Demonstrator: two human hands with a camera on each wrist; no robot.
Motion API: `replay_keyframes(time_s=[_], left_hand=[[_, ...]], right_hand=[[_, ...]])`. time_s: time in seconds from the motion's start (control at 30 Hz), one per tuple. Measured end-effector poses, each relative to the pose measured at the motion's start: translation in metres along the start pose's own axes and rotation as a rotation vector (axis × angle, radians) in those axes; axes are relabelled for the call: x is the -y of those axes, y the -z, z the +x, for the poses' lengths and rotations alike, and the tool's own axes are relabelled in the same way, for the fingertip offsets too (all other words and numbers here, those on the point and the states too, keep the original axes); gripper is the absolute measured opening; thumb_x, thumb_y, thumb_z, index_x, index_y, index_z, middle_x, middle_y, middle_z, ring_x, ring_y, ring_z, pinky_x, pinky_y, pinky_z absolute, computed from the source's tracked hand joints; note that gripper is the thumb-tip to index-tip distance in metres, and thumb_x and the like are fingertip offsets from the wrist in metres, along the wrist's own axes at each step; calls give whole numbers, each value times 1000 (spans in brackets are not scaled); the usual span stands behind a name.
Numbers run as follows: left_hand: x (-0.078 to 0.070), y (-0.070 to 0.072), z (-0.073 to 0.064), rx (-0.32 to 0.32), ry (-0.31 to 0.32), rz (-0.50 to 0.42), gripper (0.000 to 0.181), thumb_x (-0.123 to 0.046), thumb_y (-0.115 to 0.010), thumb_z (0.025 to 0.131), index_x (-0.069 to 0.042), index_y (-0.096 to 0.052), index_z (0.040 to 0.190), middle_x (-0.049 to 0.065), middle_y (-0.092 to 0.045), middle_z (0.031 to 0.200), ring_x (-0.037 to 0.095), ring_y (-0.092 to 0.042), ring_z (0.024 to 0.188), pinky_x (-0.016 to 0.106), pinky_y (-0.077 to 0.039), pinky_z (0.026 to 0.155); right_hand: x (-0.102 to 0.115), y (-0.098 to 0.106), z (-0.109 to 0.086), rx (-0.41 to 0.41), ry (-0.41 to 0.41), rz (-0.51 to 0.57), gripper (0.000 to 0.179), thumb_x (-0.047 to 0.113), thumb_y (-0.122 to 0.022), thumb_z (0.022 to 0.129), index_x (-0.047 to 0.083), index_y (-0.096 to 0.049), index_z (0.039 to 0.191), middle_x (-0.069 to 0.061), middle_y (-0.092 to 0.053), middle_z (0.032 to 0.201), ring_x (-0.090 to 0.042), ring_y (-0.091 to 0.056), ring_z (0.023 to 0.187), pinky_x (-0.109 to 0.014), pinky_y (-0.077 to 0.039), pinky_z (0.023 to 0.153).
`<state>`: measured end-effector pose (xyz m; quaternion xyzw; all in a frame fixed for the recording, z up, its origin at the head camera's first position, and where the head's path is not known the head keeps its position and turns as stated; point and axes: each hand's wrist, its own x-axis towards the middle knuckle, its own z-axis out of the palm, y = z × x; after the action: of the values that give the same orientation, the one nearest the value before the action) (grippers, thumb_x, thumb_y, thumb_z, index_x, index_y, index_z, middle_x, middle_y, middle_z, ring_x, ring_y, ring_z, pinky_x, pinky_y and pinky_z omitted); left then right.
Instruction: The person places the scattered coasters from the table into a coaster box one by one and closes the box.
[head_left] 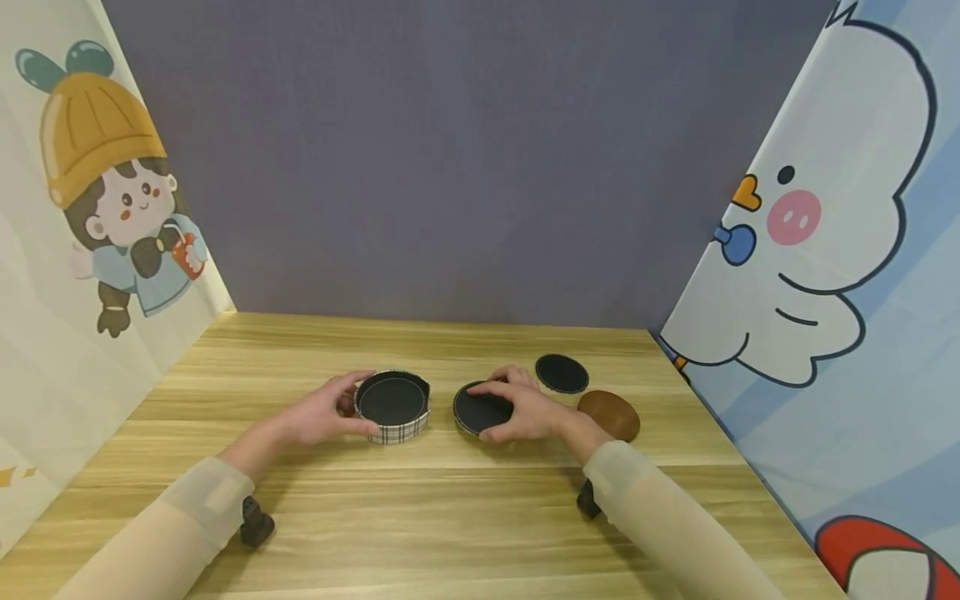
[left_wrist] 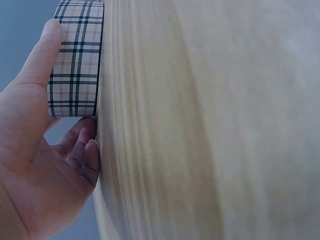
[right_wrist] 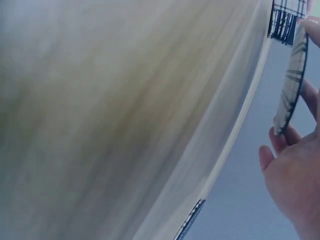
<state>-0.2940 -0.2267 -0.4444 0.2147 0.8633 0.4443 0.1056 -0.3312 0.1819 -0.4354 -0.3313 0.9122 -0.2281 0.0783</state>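
Wood-grain tabletop (head_left: 420, 508) beneath plaid box (head_left: 403, 431), far black disc (head_left: 562, 373), brown object (head_left: 611, 416)

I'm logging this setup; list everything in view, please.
Round holder: one, pale plaid, black inside, centre-left
Held disc: one, black and plaid, right of the round holder
Loose disc: one, black, back right
Rounded object: one, brown, just nearer than the loose disc
Table: one, light wood, beneath these
Backdrop: one, grey, behind the table
Cartoon panels: two, cream and blue-white, left and right
Wrist devices: two, black, left and right
Sleeves: two, cream, left and right
Left hand: one, bare, gripping the round holder
Right hand: one, bare, holding the held disc
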Motion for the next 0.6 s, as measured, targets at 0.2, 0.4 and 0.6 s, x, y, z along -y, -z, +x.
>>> replay_keyframes(time_s=[0.2, 0.4, 0.6], left_hand=[[1, 0, 0, -2, -7, -2, 108, -26, -93, 91, -1, -26, 172, 24, -66, 129, 25, -66, 101, 34, -58, 78], [3, -1, 1, -4, 11, -1, 110, -29, -93, 91, -2, -25, 172, 23, -65, 128, 25, -66, 100, 35, -60, 77], [5, -1, 2, -11, 21, 16, 112, -31, -94, 90, -2, -24, 172, 21, -66, 125, 25, -66, 100, 35, -60, 77]], right_hand=[[8, 0, 1, -55, 28, 5, 71, 51, -86, 88, 46, -61, 154, -6, -43, 159, -35, -35, 148, -63, -36, 115], [22, 0, 6, -82, 53, 29, 71, 51, -86, 88, 47, -61, 154, -5, -43, 159, -34, -34, 147, -62, -36, 114], [35, -4, 14, -94, 57, 58, 72, 49, -87, 87, 47, -61, 154, -4, -42, 161, -34, -33, 147, -60, -34, 115]])
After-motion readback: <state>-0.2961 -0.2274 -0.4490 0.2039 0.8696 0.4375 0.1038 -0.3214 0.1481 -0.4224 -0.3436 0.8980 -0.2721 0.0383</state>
